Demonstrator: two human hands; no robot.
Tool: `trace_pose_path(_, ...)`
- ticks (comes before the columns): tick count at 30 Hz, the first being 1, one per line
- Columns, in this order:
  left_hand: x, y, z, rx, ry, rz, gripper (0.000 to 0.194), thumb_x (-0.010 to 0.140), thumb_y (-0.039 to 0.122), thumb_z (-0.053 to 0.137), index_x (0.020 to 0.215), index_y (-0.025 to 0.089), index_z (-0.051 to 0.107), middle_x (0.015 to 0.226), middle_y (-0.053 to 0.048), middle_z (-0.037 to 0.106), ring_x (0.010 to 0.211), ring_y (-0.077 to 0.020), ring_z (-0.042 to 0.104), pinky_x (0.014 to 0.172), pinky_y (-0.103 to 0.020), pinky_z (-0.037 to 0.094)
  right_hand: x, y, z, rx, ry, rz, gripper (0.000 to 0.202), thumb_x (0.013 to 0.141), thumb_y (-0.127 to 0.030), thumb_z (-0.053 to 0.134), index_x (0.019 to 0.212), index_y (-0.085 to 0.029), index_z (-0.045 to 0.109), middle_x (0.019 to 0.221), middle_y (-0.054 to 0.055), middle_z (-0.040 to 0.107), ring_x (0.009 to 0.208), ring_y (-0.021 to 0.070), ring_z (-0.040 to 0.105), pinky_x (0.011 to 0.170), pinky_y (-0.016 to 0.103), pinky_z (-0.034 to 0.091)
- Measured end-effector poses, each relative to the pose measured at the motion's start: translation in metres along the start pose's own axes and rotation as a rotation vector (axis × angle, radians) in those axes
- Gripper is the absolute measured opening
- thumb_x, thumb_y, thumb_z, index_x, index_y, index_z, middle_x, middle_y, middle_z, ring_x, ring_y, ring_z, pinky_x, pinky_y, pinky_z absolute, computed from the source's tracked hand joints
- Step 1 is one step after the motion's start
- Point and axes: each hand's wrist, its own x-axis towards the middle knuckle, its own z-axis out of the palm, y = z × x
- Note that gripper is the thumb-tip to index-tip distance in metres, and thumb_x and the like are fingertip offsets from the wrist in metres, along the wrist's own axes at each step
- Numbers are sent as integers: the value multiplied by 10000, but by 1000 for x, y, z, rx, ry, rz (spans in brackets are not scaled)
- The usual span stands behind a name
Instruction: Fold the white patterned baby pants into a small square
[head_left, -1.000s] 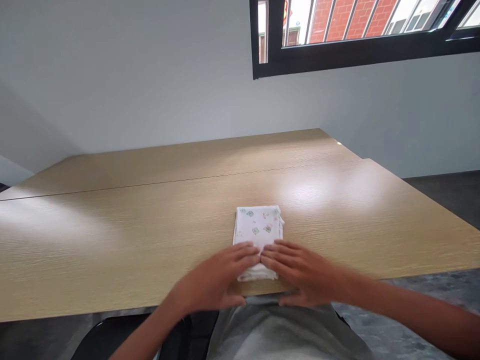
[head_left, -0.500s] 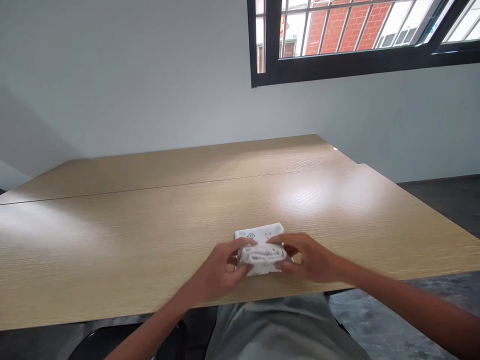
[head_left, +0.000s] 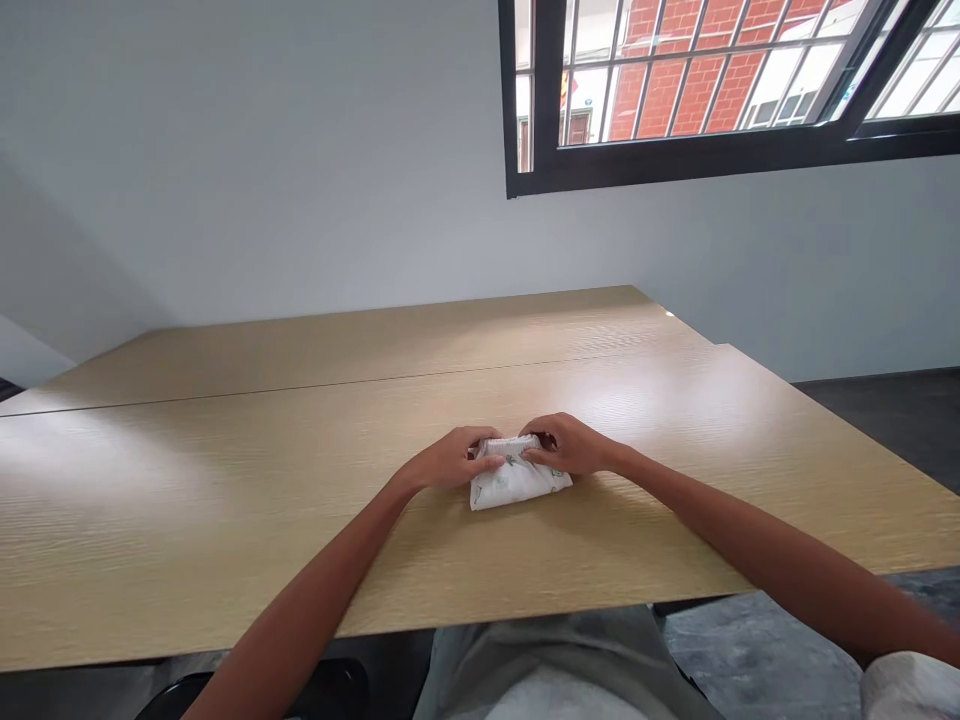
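Note:
A small white cloth [head_left: 516, 483] with tiny printed figures lies folded into a short thick bundle on the wooden table [head_left: 225, 470]. My left hand [head_left: 448, 462] grips its left far edge, fingers curled over the fold. At the right far edge my right hand [head_left: 571, 445] grips the same cloth. Both hands press the folded-over part down, thumbs near each other at the middle. The near half of the bundle shows below my fingers.
The table is made of two light wooden tops joined by a seam [head_left: 315, 385]. A grey wall stands behind it, with a dark-framed window [head_left: 712, 90] at the upper right. Dark floor [head_left: 885, 400] lies to the right. My grey-clad lap [head_left: 555, 670] is below the table edge.
The cloth lay flat as a longer rectangle with my hands on its near end. My hands lifted that end and folded it away from me, and the bundle is now shorter and thicker.

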Motion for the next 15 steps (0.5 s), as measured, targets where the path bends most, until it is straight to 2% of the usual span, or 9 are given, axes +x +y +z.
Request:
trace_pose_path(4,2,-7,13,255,227,88,297,883,320,547,1127,189,655,1143,-93,628,1058,-240,558,947,-377,466,5,8,3,-61,64,-33,200,868,-267,669,1016,-138,711,843,46,680,690,144,557,625,252,390)
trace_pose_path(6,5,-10,18,334,274,126,310,865,248,535,1149,190,646,1213,-110,606,1149,-265,520,1023,-428,436,8,13,4,-38,72,-39,194,853,-275,694,996,-145,714,819,38,679,682,140,559,629,251,401)
trace_pose_path(8,8,-14,21,295,280,117,352,880,242,509,1211,184,615,1233,-111,613,1155,-261,527,1027,-432,443,11,21,5,41,83,-37,207,834,-301,719,979,-154,715,831,36,682,684,136,570,635,248,424)
trace_pose_path(12,16,-21,24,152,316,69,382,967,383,436,1231,169,610,1207,-108,649,1093,-237,592,992,-406,479,14,36,5,275,136,55,361,742,-414,800,966,-151,699,1022,73,673,640,116,584,564,238,457)
trace_pose_path(15,19,-18,25,193,377,100,354,982,364,427,1192,164,630,1145,-103,665,1056,-226,607,980,-401,486,14,41,7,278,221,31,364,709,-422,831,908,-150,695,984,66,655,618,107,575,553,236,462)
